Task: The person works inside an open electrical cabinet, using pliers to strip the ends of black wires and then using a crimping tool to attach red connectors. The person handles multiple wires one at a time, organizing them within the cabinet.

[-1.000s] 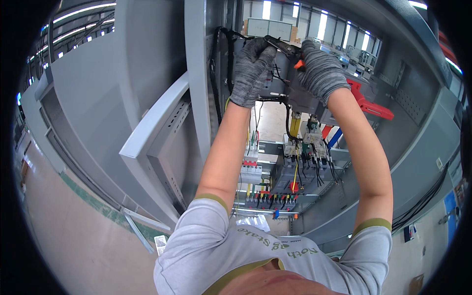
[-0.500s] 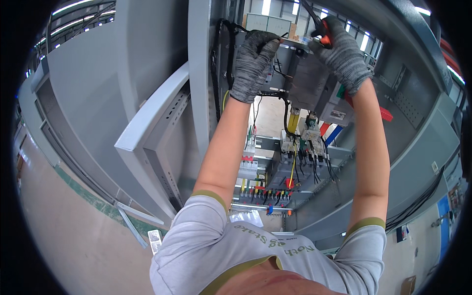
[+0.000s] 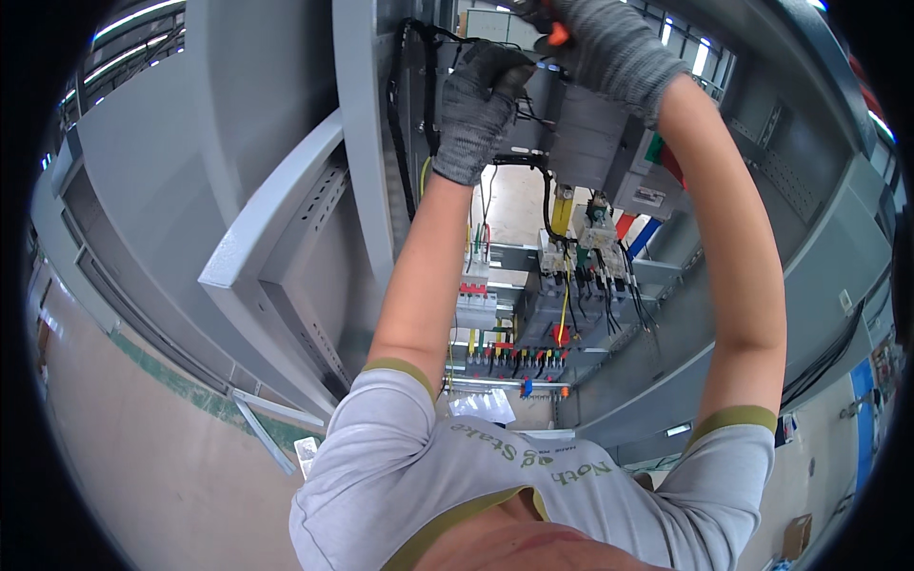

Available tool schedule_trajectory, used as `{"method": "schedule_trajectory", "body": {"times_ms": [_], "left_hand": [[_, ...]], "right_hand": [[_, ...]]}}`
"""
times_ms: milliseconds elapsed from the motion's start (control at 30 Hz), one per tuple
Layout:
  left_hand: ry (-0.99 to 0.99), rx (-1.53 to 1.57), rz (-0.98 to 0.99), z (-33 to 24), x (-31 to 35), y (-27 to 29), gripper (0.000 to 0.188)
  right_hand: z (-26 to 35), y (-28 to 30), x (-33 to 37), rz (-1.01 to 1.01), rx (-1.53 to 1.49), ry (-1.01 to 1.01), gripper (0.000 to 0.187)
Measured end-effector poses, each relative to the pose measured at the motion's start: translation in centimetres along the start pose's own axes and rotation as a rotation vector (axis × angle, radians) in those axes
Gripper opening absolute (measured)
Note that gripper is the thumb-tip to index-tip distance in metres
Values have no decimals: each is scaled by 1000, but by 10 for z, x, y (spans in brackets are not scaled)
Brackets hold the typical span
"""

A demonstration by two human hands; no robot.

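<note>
Gripped a dark hand tool (image 3: 558,35) in the right hand (image 3: 619,48), fingers curled closed around it, high up at the upper edge of the view, in the top part of a grey cabinet (image 3: 358,143). Looked mostly black, with a bright orange patch beside the glove; was too dark and too covered to tell the full outline or the set of its working end.

Closed the left hand (image 3: 473,114) around a black cable (image 3: 449,35), just left of and below the tool; could not make out the exact hold behind the fingers. Appeared slim and dark along its visible length, curving out from a thicker black bundle (image 3: 430,84) at the cabinet's inner left side. Wore grey flecked knit gloves (image 3: 466,143) on both hands.

Sat close by, right of the left hand, a grey boxy device (image 3: 584,138). Showed farther down a yellow bar (image 3: 562,211), a blue bar (image 3: 645,237), and clear-topped components (image 3: 598,228) trailing loose black wires (image 3: 609,295).
</note>
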State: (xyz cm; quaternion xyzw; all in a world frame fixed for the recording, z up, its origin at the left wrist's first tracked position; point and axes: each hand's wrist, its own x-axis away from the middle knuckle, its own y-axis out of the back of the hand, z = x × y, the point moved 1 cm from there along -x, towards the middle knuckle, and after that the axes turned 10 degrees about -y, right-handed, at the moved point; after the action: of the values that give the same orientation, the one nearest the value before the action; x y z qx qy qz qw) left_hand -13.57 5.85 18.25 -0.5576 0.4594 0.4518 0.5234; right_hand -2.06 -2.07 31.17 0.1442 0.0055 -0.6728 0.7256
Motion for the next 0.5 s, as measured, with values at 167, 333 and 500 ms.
{"method": "schedule_trajectory", "body": {"times_ms": [167, 333, 500], "left_hand": [[86, -88, 83, -5, -4, -5, 23], [-25, -165, 73, -8, -7, -5, 17], [-1, -129, 66, -5, -12, -4, 17]], "right_hand": [[-16, 11, -1, -57, 758, 734, 24], [-22, 12, -33, 396, -6, 67, 12], [-2, 62, 9, -201, 914, 635, 14]]}}
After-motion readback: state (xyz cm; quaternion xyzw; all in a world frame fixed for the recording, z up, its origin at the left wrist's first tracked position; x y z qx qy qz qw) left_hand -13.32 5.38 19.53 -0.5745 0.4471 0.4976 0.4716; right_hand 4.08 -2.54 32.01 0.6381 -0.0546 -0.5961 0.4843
